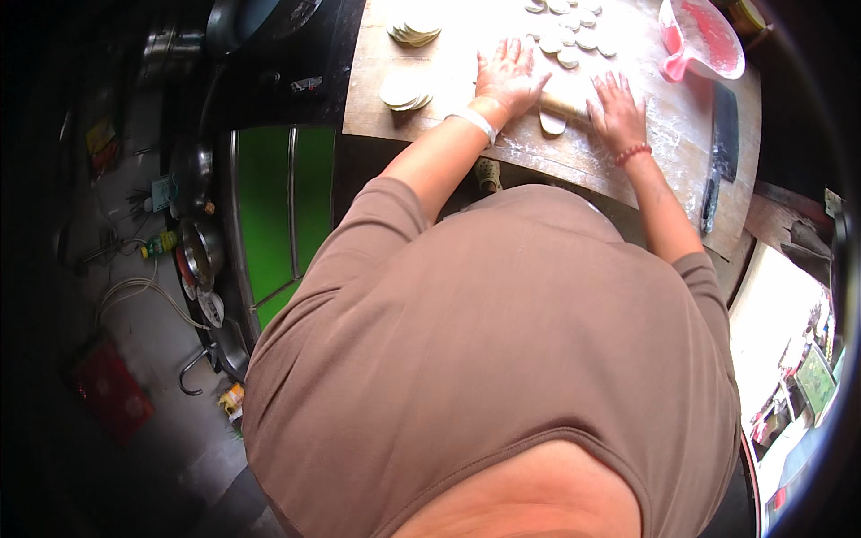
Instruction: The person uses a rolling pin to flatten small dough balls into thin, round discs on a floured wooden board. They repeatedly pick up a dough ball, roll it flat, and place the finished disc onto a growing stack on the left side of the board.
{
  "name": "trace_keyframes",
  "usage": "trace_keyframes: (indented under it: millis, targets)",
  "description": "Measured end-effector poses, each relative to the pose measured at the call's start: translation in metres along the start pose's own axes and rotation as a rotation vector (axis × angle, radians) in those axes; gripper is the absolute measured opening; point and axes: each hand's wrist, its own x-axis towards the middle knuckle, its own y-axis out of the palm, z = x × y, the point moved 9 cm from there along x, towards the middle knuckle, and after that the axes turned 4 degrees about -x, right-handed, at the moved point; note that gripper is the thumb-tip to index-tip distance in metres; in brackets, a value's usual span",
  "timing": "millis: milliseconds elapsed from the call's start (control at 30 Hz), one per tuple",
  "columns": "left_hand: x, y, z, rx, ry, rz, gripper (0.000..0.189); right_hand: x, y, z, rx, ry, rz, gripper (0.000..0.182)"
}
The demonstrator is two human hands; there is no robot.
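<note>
Both hands lie on a wooden rolling pin over a floured board. My left hand rests at the pin's left end, flat with fingers spread. On the right end is the palm of my right hand, its fingers also stretched out. Neither hand's fingers wrap around the pin. A pale piece of dough sticks out from under the pin on my side. Beyond the hands are several small floured dough pieces. Two stacks of thin round wrappers stand at left, a near stack and a far stack.
A pink bowl with white powder stands at the far right. Along the right edge lies a dark-bladed knife. Left of the board are a dark counter and green cabinet doors. A light-coloured shoe shows below the board.
</note>
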Motion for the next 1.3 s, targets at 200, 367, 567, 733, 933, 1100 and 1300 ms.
trace_keyframes:
  millis: [200,367,567,733,933,1100,1300]
  targets:
    - [-0.049,0.016,-0.006,-0.164,0.075,0.125,0.061,-0.033,-0.021,0.014,0.293,-0.159,0.058,0.033]
    - [-0.051,-0.004,-0.013,-0.554,0.137,0.069,0.047,-0.053,-0.044,0.029,0.493,-0.286,-0.015,0.026]
    - [-0.026,0.002,-0.055,-0.37,0.366,0.212,0.021,-0.055,-0.053,0.045,0.522,-0.343,-0.045,0.024]
    - [-0.024,0.005,-0.021,-0.411,0.093,0.315,0.023,-0.054,-0.05,0.031,0.551,-0.264,-0.066,0.026]
    - [-0.05,-0.014,0.006,-0.257,-0.008,0.022,0.045,-0.048,-0.038,0.031,0.556,-0.212,-0.052,0.025]
    - [-0.065,0.006,0.008,-0.055,0.071,-0.012,0.065,-0.048,-0.027,0.037,0.289,-0.108,0.043,0.034]
    - [-0.024,0.0,-0.004,0.013,0.17,-0.004,0.057,-0.034,0.004,0.023,0.1,-0.013,0.094,0.044]
